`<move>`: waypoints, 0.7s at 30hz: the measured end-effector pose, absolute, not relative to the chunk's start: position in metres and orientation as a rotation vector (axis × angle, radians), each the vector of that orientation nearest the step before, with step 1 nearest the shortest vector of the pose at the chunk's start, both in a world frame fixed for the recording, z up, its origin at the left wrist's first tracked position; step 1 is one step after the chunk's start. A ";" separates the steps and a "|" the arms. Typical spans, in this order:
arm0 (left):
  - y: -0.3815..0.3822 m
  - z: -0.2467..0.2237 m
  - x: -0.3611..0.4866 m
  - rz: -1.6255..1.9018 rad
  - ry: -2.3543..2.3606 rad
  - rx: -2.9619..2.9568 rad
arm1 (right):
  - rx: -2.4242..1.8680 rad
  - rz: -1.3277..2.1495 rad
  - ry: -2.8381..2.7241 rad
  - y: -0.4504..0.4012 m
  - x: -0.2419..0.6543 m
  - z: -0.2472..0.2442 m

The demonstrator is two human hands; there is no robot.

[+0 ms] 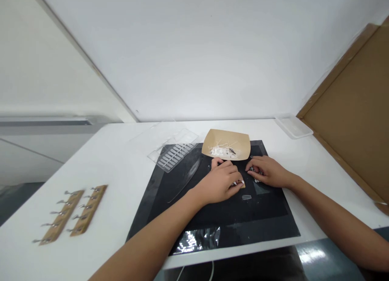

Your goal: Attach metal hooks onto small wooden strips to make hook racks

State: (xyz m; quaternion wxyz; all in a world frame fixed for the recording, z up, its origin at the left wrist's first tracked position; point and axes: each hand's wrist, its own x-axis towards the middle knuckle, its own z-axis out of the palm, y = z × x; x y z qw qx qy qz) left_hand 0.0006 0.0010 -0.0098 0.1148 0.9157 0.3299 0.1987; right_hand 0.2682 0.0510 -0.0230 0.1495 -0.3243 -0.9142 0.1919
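Note:
My left hand [223, 181] rests over the middle of the black mat [206, 220], its fingers curled round a small wooden piece that shows at the fingertips. To its right, my right hand [266, 170] is bent over small pale pieces on the mat, thumb and fingers close together; what they hold, if anything, is too small to tell. A clear nail-shaped piece [246, 197] lies just below and right of my left hand. Behind the hands stands a brown paper tray [240, 141] with white bits and thin sticks.
Two wooden strips with metal clips, one [62, 218] beside the other [89, 211], lie at the left. A clear tray of nail tips [176, 155] overlaps the mat. A white lid [294, 127] and cardboard box [349, 110] are at the right.

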 end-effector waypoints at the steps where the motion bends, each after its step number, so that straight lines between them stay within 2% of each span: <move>1: 0.001 -0.010 0.001 0.583 0.969 2.685 | -0.932 0.551 -2.627 0.051 0.268 -0.023; 21: 0.001 -0.010 0.000 0.527 0.978 2.680 | -0.943 0.549 -2.623 0.052 0.269 -0.024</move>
